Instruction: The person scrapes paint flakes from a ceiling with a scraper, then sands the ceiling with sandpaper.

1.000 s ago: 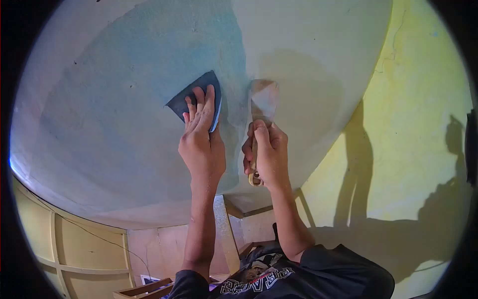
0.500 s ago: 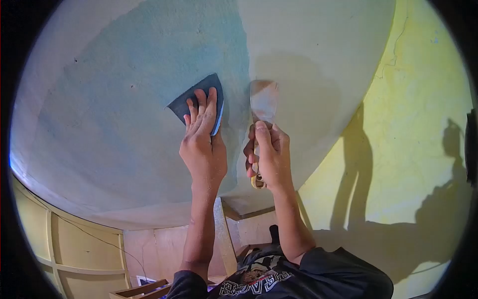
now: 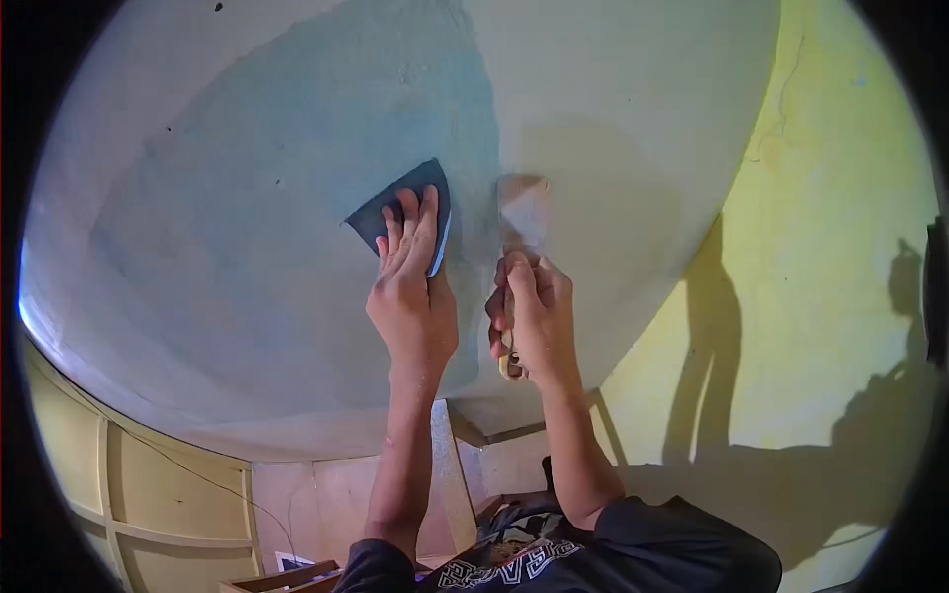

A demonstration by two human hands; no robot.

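My left hand presses a folded sheet of dark sandpaper against the wall, its fingers laid over the sheet. A pale blue edge of the sheet shows beside the fingers. Around it spreads a blue-grey patch with a sharp right border on the paler wall. Just right of that border, my right hand grips a putty knife by its handle, thumb on top and blade pointing up. The blade overlaps the wall in this view, and its handle end pokes out below the fist.
On the right a yellow wall meets the pale one, with shadows of a person across it. Cream framed panels and a thin cable are at lower left. A wooden frame stands low, near my left elbow.
Both hands, with the sandpaper and putty knife, appear slightly lower; the left is also a little further right. The wall's marks have shifted too, as the view moved.
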